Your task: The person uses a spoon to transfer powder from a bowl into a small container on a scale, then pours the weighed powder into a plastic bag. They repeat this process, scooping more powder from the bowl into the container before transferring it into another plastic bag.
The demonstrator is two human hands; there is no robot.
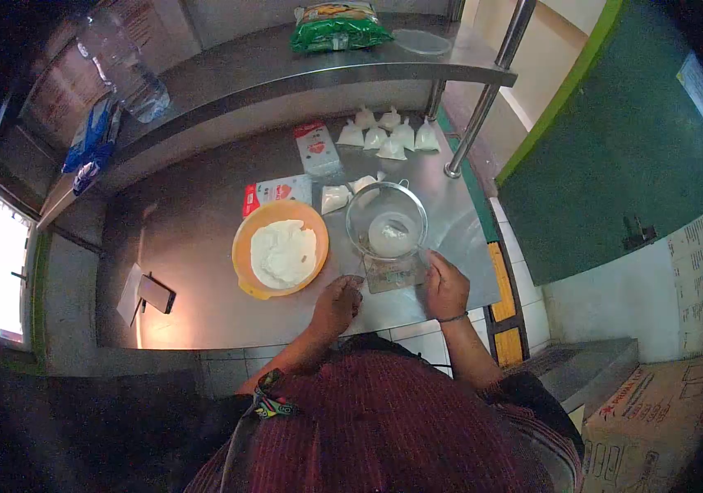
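Note:
My left hand (338, 304) is closed near the front left corner of a small flat scale (393, 276); whatever its fingers hold, if anything, cannot be made out. Curled at the scale's right side is my right hand (448, 286), its fingertips close to the rim of a round metal-rimmed bowl or strainer (351, 215). A pale round patch with a little white powder (394, 232) shows inside that vessel. To the left, an orange-yellow basin (240, 253) holds a heap of white powder (284, 253).
Several tied bags of white powder (391, 146) stand at the back right. Two red-and-white boxes (317, 149) and small filled bags (335, 198) lie behind the basin. A phone on a stand (157, 293) is at the left. Above runs a metal shelf (245, 89) with a green packet (341, 34).

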